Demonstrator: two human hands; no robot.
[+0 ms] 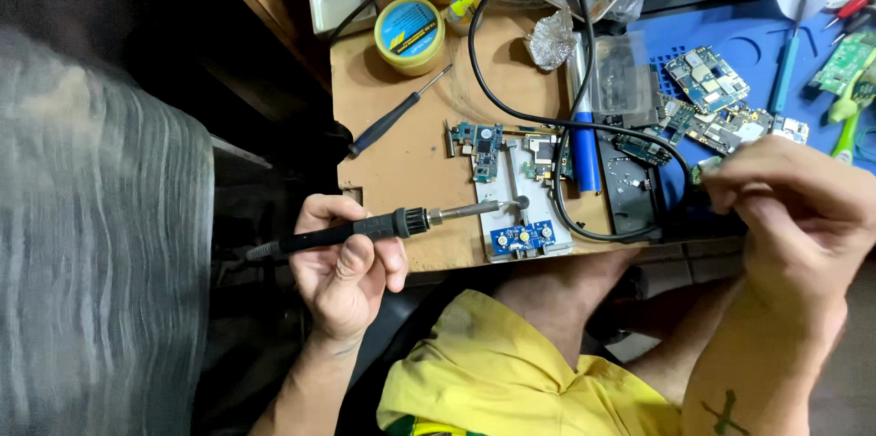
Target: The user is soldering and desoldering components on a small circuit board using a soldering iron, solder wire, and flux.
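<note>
Two hands are at work over a small wooden bench (401, 153). At about eight o'clock the left hand (347, 263) is clenched around the black grip of a soldering iron (383, 224), whose metal tip lies across a pale metal holder (525, 208) with a small blue circuit board (522, 237) clamped at its near edge; the tip sits just above that board and beside it, and whether it touches any joint cannot be told. At about three o'clock the right hand (789, 208) is pinched shut on something small and greenish, too hidden to name. Judging by this, soldering looks under way, not finished: the iron is held ready and the board sits in its clamp. More circuit boards (712, 89) lie at one o'clock on a blue mat (748, 44), a yellow tin (410, 33) at eleven o'clock, a blue-handled screwdriver (392, 117) near it, and a black cable (511, 117) loops across the middle.
</note>
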